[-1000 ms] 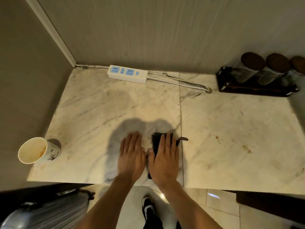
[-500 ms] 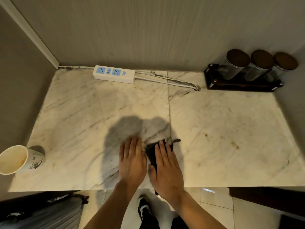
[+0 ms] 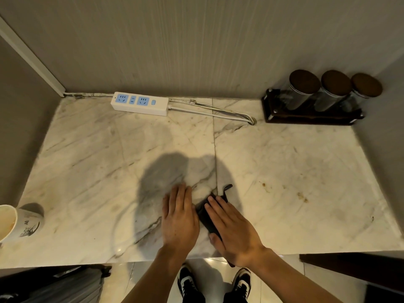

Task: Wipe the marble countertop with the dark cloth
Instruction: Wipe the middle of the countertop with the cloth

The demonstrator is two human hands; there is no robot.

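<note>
**Marble tabletop mid-wipe, cloth under the right hand**

Marble tabletop, pale with grey veins, seen from above by the head camera. The dark cloth lies near the front edge, just right of the seam between the two slabs, pinned flat beneath the right hand, whose fingers are extended and pressed down on it; a loop of the cloth pokes out beyond the fingertips. The left hand rests palm-down on bare marble just beside it, fingers together, holding nothing. Judged from this, the wiping stroke is under way at the front centre, and much of the surface remains to be covered. Brown stains on the right slab suggest the next pass should sweep rightward with firm pressure. Obstacles sit at the margins: a white power strip and its cable along the back wall, a dark rack of three lidded jars at the back right corner, and a paper cup at the left front edge, which could tip if nudged.
</note>
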